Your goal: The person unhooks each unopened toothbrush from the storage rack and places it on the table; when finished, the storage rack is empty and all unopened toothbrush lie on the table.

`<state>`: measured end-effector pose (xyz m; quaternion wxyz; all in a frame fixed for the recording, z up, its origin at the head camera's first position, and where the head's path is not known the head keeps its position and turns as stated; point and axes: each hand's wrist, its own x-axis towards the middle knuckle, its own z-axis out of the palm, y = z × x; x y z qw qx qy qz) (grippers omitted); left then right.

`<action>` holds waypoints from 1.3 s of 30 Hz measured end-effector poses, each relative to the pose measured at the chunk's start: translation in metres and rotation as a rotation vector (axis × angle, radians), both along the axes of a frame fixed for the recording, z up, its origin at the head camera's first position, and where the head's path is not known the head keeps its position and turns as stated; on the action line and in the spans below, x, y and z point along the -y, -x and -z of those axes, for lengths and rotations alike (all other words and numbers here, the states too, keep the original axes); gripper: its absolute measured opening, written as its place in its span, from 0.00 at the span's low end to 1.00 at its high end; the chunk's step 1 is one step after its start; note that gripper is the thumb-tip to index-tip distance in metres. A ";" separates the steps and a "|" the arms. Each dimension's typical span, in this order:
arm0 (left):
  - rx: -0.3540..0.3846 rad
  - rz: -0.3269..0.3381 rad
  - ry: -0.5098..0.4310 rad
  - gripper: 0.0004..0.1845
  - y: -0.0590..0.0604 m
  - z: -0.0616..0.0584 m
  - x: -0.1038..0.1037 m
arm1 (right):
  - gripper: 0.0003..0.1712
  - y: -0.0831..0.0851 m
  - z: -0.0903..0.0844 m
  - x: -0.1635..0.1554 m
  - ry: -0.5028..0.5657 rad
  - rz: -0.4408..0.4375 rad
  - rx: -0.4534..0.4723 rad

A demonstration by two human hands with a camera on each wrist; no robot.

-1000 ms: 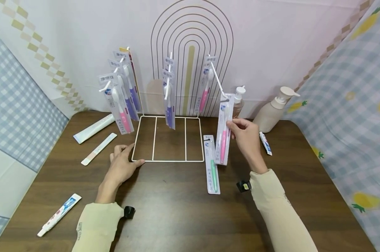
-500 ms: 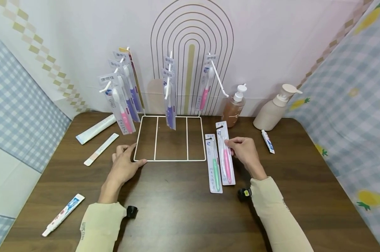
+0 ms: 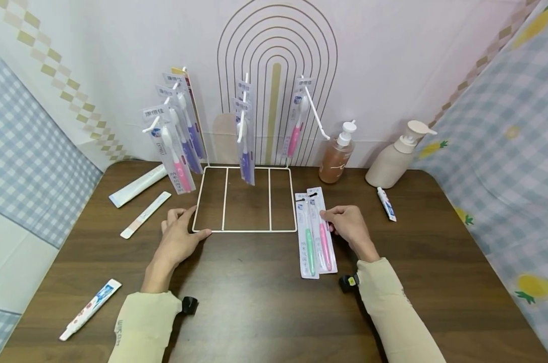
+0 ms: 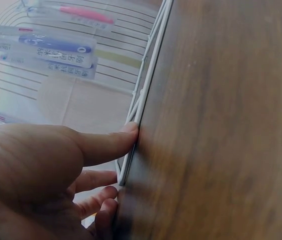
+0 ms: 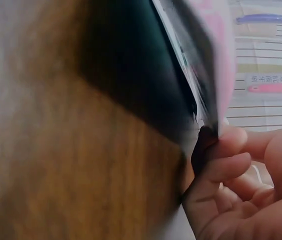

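In the head view, my right hand (image 3: 348,224) pinches the edge of a packaged pink toothbrush (image 3: 324,242). This pack lies low at the table, its left edge overlapping a packaged green toothbrush (image 3: 309,247). Close up in the right wrist view, the thumb and fingertips (image 5: 231,141) hold the pack's edge; the image is blurred. My left hand (image 3: 179,238) grips the front left corner of a white wire display rack (image 3: 247,231). Its thumb (image 4: 113,145) presses the front rail in the left wrist view, with the other fingers round the corner.
Packaged toothbrushes hang on the rack's left hooks (image 3: 153,125), middle hook (image 3: 241,132) and right hook (image 3: 317,115). Behind my right hand stand an amber pump bottle (image 3: 335,159) and a beige one (image 3: 389,161). Toothpaste tubes (image 3: 90,309) and a slim packet (image 3: 145,215) lie around.
My right hand has taken the pink toothbrush pack off the right hook, lowered it to the table and shifted it left against the green one. The left hand has stayed on the rack's corner.
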<state>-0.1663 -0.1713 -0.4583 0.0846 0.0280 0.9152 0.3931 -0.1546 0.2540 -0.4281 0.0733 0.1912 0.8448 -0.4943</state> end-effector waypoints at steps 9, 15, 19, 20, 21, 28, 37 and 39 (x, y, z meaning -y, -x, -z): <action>0.010 -0.005 -0.003 0.46 -0.001 -0.002 -0.001 | 0.17 -0.003 -0.001 0.001 -0.011 0.013 0.030; -0.006 -0.002 0.006 0.46 0.000 -0.001 -0.001 | 0.17 -0.003 -0.005 0.001 -0.016 0.010 0.049; -0.014 0.006 0.003 0.46 0.000 0.000 0.000 | 0.17 -0.004 -0.004 0.001 -0.021 0.003 0.039; -0.015 0.009 0.001 0.46 0.000 0.000 0.000 | 0.17 -0.005 -0.003 0.001 -0.024 0.002 0.037; -0.017 0.012 -0.001 0.46 -0.001 0.001 0.000 | 0.16 -0.005 -0.003 0.001 -0.028 0.000 0.034; -0.013 0.019 -0.007 0.46 -0.002 -0.001 0.000 | 0.16 -0.007 -0.003 0.002 -0.054 0.005 0.041; 0.004 0.009 -0.006 0.47 -0.002 -0.004 -0.002 | 0.14 -0.009 -0.004 0.004 -0.052 0.010 0.036; 0.007 0.007 -0.004 0.47 -0.001 -0.003 -0.001 | 0.13 -0.009 -0.005 0.004 -0.053 0.014 0.041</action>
